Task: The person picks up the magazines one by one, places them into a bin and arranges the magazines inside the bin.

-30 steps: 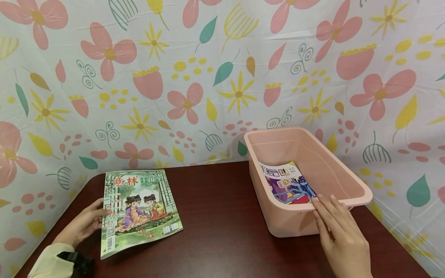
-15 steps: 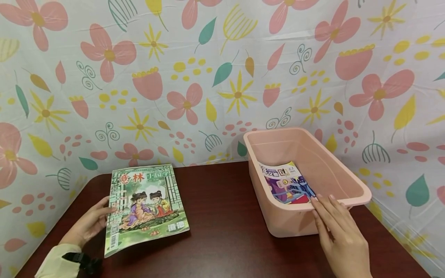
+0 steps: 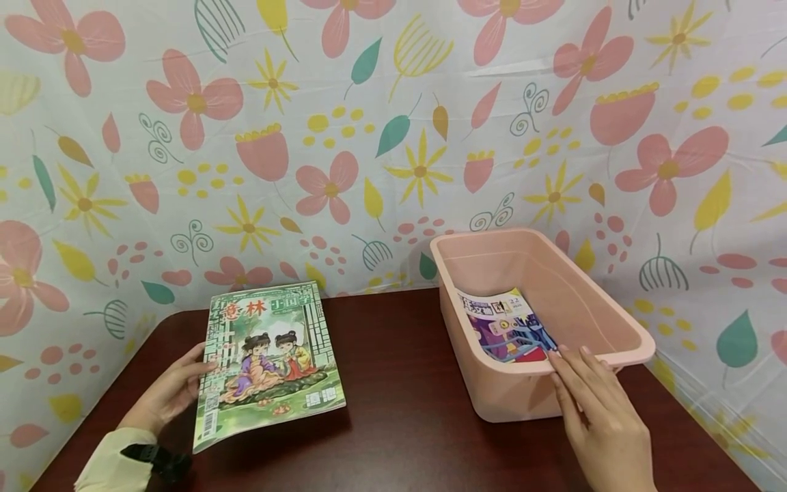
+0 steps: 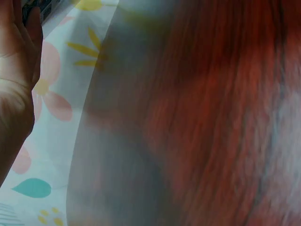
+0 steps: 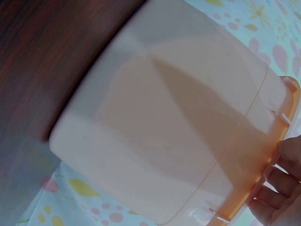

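A green magazine (image 3: 273, 362) with two cartoon children on its cover is held slightly tilted above the table. My left hand (image 3: 175, 386) grips its left edge, with the thumb on the cover and the fingers behind it, hidden. In the left wrist view only part of the left hand (image 4: 19, 61) shows at the edge. My right hand (image 3: 605, 417) rests on the near rim of a pink plastic bin (image 3: 516, 393), fingers fairly straight. The right wrist view shows the bin's outer wall (image 5: 164, 117) and the fingers (image 5: 282, 181) touching its rim.
Inside the bin lies a purple and white magazine (image 3: 507, 324). The dark red-brown table (image 3: 393, 383) carries the bin at its right side. A flower-printed cloth (image 3: 369, 137) hangs close behind the table.
The left hand has carried the green magazine a little to the right and slightly away from me. The right hand and the bin have stayed in place.
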Demonstrator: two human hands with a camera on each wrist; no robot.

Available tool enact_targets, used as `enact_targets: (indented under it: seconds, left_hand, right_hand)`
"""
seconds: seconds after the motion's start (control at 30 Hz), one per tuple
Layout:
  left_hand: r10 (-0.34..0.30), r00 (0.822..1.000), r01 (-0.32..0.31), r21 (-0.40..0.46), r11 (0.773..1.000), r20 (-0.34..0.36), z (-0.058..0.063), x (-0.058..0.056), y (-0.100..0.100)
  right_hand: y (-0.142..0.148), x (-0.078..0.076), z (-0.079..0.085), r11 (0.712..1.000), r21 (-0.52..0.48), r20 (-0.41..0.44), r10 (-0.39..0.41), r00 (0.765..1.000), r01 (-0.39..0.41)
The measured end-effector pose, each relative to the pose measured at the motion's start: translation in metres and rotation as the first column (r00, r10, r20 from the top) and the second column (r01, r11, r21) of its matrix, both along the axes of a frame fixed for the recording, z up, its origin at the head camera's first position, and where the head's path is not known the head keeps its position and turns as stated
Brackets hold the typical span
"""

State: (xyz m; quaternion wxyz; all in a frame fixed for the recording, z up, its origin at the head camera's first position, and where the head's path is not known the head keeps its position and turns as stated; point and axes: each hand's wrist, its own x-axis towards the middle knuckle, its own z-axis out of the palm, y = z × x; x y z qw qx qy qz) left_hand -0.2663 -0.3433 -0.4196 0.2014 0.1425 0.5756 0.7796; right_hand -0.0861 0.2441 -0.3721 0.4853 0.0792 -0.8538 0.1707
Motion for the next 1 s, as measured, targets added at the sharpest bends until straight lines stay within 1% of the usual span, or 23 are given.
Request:
enact_targets:
  seconds: [0.17,0.4,0.53,0.73,0.9,1.0]
  left_hand:
    - [-0.004,1.0,0.004,0.007,1.0,-0.012,0.004,-0.001,0.008]
    - [-0.06,0.998,0.06,0.094,0.994,-0.004,0.007,-0.004,0.019]
    - [-0.064,0.998,0.066,0.094,0.993,-0.018,0.012,-0.005,0.026]
    - [-0.037,0.999,0.038,0.084,0.996,-0.01,0.02,-0.006,0.038]
    - [-0.062,0.998,0.065,0.118,0.991,-0.026,0.024,-0.008,0.049]
    - [-0.078,0.996,0.082,0.14,0.987,-0.039,0.027,-0.009,0.056]
  right_hand:
    - [0.0,0.0,-0.001,1.0,-0.009,-0.01,0.004,1.0,-0.004]
    - [0.0,-0.001,-0.002,1.0,-0.021,-0.033,0.007,0.999,-0.008]
    - [0.0,0.0,-0.001,1.0,-0.011,-0.015,0.005,1.0,-0.005]
    - [0.0,0.0,-0.001,1.0,-0.012,0.013,-0.001,1.0,0.001]
    - [0.0,0.001,0.0,1.0,-0.011,0.018,-0.005,1.0,0.005]
    - [-0.001,0.0,0.0,1.0,-0.018,-0.002,0.0,1.0,0.0]
